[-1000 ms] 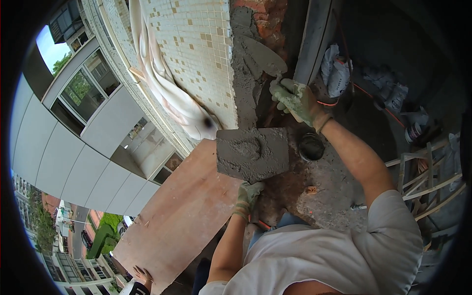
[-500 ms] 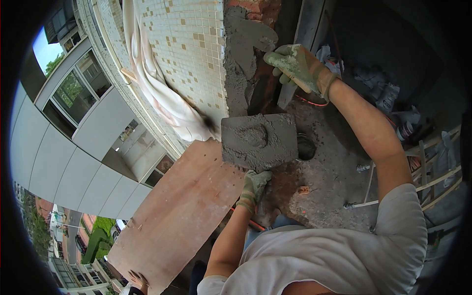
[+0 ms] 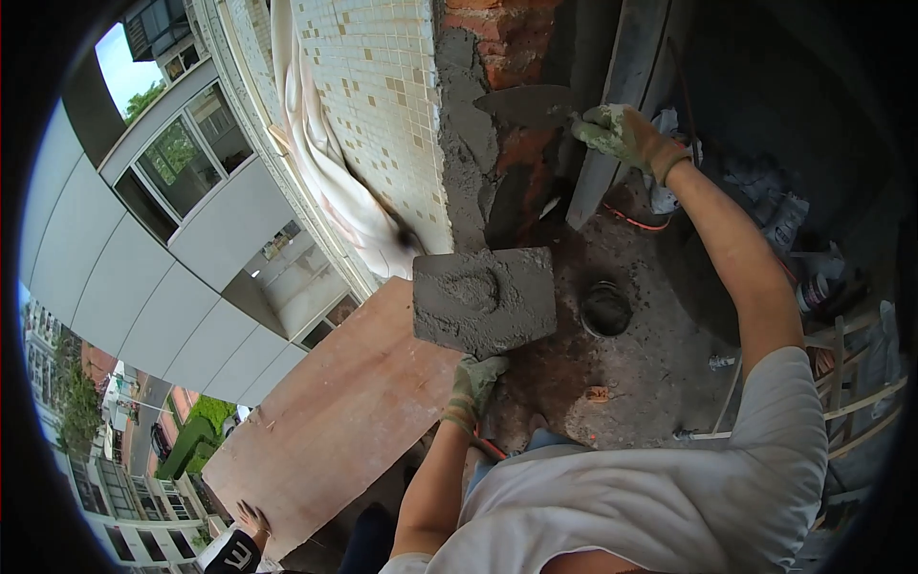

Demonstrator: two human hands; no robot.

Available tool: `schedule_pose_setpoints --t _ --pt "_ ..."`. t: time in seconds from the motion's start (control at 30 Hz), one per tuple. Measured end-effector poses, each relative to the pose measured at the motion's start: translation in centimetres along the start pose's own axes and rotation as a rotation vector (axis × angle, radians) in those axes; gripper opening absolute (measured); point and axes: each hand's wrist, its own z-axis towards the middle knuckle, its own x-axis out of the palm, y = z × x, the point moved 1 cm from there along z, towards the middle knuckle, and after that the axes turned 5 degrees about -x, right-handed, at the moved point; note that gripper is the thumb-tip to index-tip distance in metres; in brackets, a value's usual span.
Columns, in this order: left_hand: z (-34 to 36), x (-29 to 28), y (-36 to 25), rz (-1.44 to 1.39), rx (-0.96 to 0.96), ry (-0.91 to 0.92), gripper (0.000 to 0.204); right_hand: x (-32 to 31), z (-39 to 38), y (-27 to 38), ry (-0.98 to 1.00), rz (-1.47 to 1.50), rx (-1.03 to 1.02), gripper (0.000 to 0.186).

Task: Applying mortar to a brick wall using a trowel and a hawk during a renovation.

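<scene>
My left hand (image 3: 475,385), in a stained work glove, is closed beneath the near edge of a square hawk (image 3: 535,320). Wet grey mortar (image 3: 469,290) covers the hawk's top, with a ridged lump in the middle. My gloved right hand (image 3: 626,137) is closed on a trowel (image 3: 531,102), its handle mostly hidden by the fingers. The trowel blade lies against the wall corner, over the mortar and exposed red brick (image 3: 507,53). A strip of fresh mortar (image 3: 466,153) runs down the corner beside the tiled wall face.
A large plywood board (image 3: 335,421) slants at the left, with another person's hand (image 3: 251,519) on its lower end. A round bucket (image 3: 605,308) with mortar stands on the rough floor. White cloth (image 3: 330,182) hangs along the tiles. Wooden framing (image 3: 841,373) is at the right.
The view has shifted. My right hand has moved right and slightly down, and the trowel blade shows more plainly against the brick. The hawk has moved away from the bucket, uncovering it.
</scene>
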Motion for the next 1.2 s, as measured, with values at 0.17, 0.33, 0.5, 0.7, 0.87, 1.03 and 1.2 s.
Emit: schedule_pose_setpoints --t 0.17,0.33,0.5,0.7,0.87,1.03,1.2 --pt "1.7 2.5 1.1 0.066 0.028 -0.105 0.012 -2.1 3.6 -5.2 0.072 0.284 -0.049 0.034" --pt "3.0 5.4 2.3 0.019 0.127 -0.161 0.013 -1.5 2.2 -11.9 -0.123 0.123 -0.11 0.022" --pt "3.7 6.4 3.2 -0.066 0.115 -0.169 0.019 5.9 -6.6 -3.2 -0.044 0.28 -0.049 0.025" --pt "3.3 8.0 1.6 -0.014 0.24 -0.263 0.021 13.0 -15.8 -2.5 -0.001 0.083 -0.224 0.026" --pt "2.0 8.5 0.3 0.173 0.171 -0.233 0.021 11.4 -15.1 -2.8 -0.026 -0.332 -0.479 0.034" --pt "3.3 7.8 4.6 0.958 0.131 -0.434 0.018 12.8 -16.4 -0.2 -0.081 0.182 -0.077 0.026" --pt "3.7 7.4 0.6 0.193 0.135 -0.219 0.014 11.6 -16.9 -1.2 -0.032 0.161 -0.006 0.025"
